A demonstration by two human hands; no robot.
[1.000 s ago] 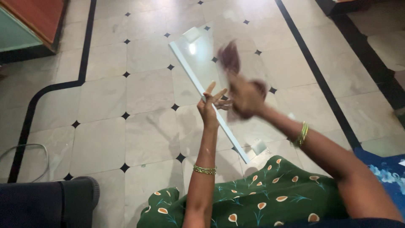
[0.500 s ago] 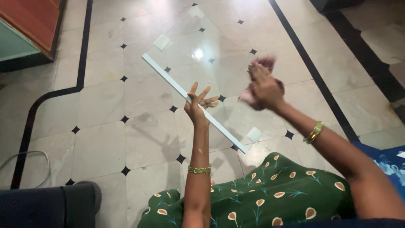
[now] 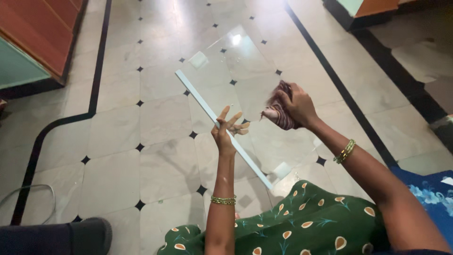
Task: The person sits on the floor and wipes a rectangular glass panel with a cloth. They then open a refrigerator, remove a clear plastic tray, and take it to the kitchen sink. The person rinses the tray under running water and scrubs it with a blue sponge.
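The left hand (image 3: 225, 128), fingers spread, steadies the pale frosted edge of a clear rectangular glass pane (image 3: 222, 71) at the frame's centre. The right hand (image 3: 298, 106) clutches a crumpled striped maroon cloth (image 3: 278, 113) against the smooth glass. Below lie glossy cream marble tiles (image 3: 160, 160) with black diamond insets.

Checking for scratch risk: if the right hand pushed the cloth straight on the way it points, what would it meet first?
The right hand grips a striped cloth pointing down-left at the glass pane. It would likely meet the pane first, perhaps already touching; depth is unclear. The left hand steadies the pane's white edge.
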